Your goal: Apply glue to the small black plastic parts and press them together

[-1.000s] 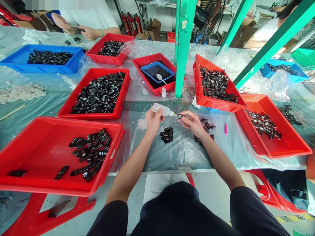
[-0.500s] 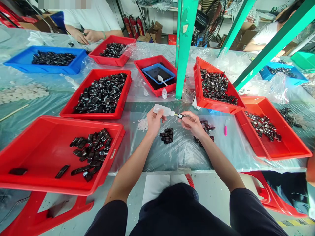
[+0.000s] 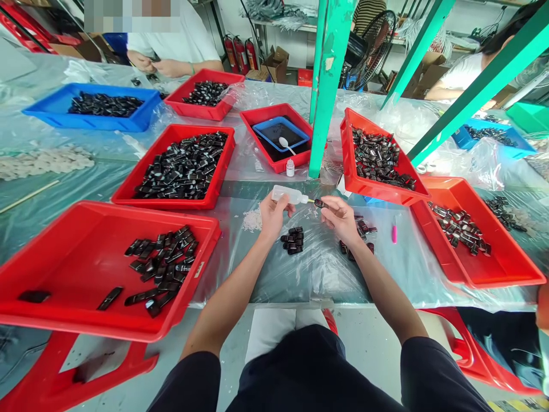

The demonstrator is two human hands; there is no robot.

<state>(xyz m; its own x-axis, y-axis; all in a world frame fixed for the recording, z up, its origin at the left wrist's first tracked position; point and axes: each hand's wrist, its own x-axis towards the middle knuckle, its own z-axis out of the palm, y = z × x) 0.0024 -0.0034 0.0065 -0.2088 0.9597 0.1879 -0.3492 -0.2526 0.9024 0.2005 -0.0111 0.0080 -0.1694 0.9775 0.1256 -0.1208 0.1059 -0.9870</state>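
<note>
My left hand (image 3: 273,214) is wrapped round a translucent squeeze bottle (image 3: 288,194), which lies nearly level with its thin needle tip pointing right. Pinched in the fingers of my right hand (image 3: 338,217) is a small glossy black part (image 3: 319,203); the tip meets it or nearly so, I cannot tell which. On the plastic sheet below, between my forearms, sits a small cluster of black parts (image 3: 293,240). More black parts (image 3: 364,226) lie beside and under my right wrist. A scatter of tiny white bits (image 3: 252,220) is left of my left hand.
Red trays (image 3: 167,331) with black parts flank me left and right. A green post (image 3: 322,114) rises beyond my hands, near a small white bottle (image 3: 290,167) and a tray with a spoon (image 3: 285,143). A pink-handled tool (image 3: 394,232) lies right. A co-worker (image 3: 171,51) sits opposite.
The whole view has shifted slightly down and to the right. Both hands keep their holds, and the black part looks slightly turned at the bottle's tip.
</note>
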